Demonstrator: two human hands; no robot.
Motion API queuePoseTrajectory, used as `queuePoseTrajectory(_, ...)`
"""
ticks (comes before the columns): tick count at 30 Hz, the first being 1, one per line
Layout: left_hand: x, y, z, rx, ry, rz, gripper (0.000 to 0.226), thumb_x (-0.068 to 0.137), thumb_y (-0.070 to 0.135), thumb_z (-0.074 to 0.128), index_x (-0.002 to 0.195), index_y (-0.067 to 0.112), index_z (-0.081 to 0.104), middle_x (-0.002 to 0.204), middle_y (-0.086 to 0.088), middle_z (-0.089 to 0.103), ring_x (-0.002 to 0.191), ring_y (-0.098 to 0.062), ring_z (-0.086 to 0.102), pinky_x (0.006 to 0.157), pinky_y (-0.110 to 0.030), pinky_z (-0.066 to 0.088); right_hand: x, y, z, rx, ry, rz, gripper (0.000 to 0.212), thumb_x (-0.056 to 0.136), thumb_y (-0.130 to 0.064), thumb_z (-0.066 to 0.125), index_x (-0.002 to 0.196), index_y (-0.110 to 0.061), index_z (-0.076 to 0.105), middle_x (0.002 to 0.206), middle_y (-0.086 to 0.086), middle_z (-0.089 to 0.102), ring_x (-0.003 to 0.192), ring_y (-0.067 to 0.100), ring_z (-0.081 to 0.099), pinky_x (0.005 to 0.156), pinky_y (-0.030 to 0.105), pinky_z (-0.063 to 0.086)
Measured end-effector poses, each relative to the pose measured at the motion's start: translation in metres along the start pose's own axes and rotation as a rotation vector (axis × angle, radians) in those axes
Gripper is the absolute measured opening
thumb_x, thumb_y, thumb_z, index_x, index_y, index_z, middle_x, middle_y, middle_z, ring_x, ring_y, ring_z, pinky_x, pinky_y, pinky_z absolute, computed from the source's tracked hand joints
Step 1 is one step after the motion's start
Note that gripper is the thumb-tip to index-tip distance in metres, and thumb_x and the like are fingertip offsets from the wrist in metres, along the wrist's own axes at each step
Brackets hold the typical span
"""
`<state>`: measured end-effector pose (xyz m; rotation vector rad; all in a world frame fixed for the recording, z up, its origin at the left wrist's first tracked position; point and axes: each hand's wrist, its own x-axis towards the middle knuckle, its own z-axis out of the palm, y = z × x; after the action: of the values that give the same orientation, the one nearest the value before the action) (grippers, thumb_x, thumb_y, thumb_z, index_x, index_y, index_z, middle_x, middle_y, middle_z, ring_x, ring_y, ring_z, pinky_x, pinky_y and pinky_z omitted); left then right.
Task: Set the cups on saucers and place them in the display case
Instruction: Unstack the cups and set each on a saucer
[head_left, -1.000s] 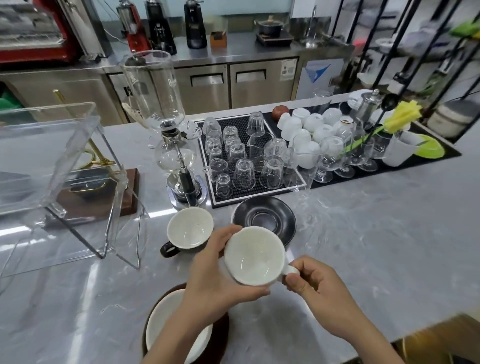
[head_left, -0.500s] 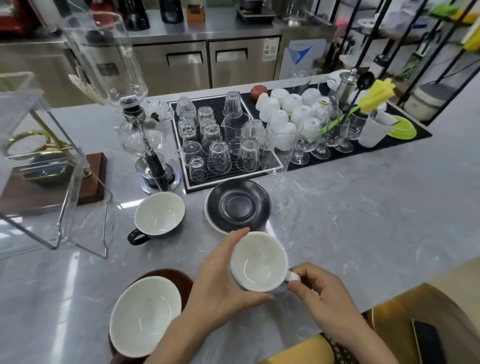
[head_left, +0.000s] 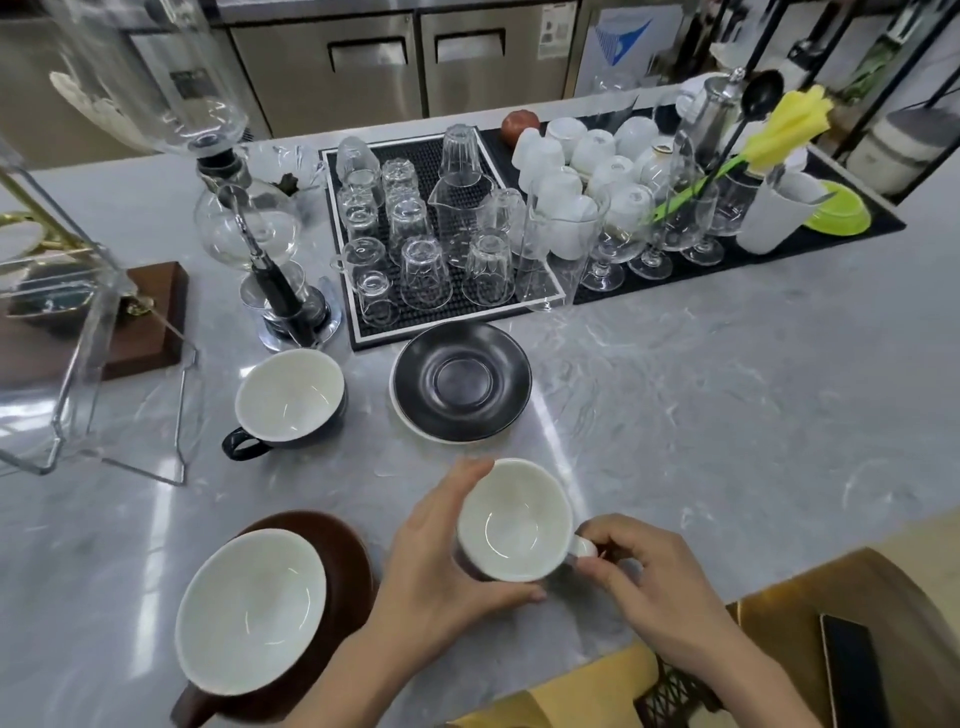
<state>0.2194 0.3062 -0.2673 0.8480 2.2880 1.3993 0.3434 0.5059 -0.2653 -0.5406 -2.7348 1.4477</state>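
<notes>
The white cup (head_left: 517, 522) sits upright low over the near edge of the marble counter (head_left: 727, 415), mouth up, its handle pointing right toward the person; whether its base touches the stone I cannot tell. The left hand (head_left: 441, 561) wraps its body, thumb under the near side and fingers curled round the far wall, while the right hand (head_left: 644, 577) pinches the handle between thumb and forefinger. The empty black saucer (head_left: 461, 382) lies straight ahead of the cup, away from the person, near but apart, so the coming move looks like a short push forward and a set-down, with both hands equally placed for it. To the left a black cup (head_left: 288, 397) stands on bare counter, nearer still a brown cup (head_left: 249, 613) already rests on its brown saucer (head_left: 343, 561), and the clear display case (head_left: 78, 364) stands at far left. Compared with a second ago the cup is lower and closer to the person, and the view has tipped downward, the grip unchanged
</notes>
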Motion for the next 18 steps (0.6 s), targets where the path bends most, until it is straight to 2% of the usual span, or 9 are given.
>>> queuePoseTrajectory(3, 0.001, -0.001, 0.002, 0.016, -0.006, 0.002, 0.105, 0.045, 0.056, 0.096, 0.137, 0.044, 0.046, 0.141, 0.023, 0.054, 0.134, 0.005, 0.048, 0.109, -0.013, 0.037, 0.003, 0.002, -0.002, 0.017, -0.010, 0.008, 0.009, 0.087, -0.017, 0.070, 0.081, -0.023, 0.068, 0.082, -0.007, 0.067, 0.080, 0.015, 0.062, 0.073, 0.035, 0.050)
queuePoseTrajectory(7, 0.002, -0.004, 0.005, 0.031, 0.007, 0.007, 0.107, 0.047, 0.060, 0.094, 0.139, 0.047, 0.042, 0.145, 0.021, 0.050, 0.137, 0.001, 0.046, 0.112, -0.015, 0.036, 0.008, 0.002, -0.006, 0.040, -0.019, 0.003, 0.012, 0.085, -0.014, 0.071, 0.079, -0.024, 0.067, 0.082, -0.007, 0.067, 0.080, 0.015, 0.062, 0.072, 0.032, 0.050)
queuePoseTrajectory(12, 0.004, -0.005, 0.007, 0.053, 0.019, 0.044, 0.106, 0.049, 0.060, 0.093, 0.140, 0.040, 0.042, 0.145, 0.025, 0.042, 0.138, 0.003, 0.040, 0.109, -0.005, 0.029, 0.012, 0.002, -0.010, 0.082, -0.028, 0.012, 0.018, 0.081, -0.011, 0.076, 0.078, -0.027, 0.069, 0.083, -0.009, 0.069, 0.080, 0.014, 0.064, 0.071, 0.025, 0.051)
queuePoseTrajectory(18, 0.007, -0.006, 0.007, 0.065, -0.020, 0.058, 0.110, 0.055, 0.063, 0.090, 0.146, 0.031, 0.039, 0.152, 0.022, 0.036, 0.145, -0.001, 0.034, 0.114, -0.008, 0.025, 0.017, 0.001, -0.018, 0.120, -0.068, 0.055, 0.023, 0.076, -0.017, 0.082, 0.091, -0.030, 0.070, 0.087, -0.015, 0.072, 0.086, 0.008, 0.068, 0.075, 0.015, 0.052)
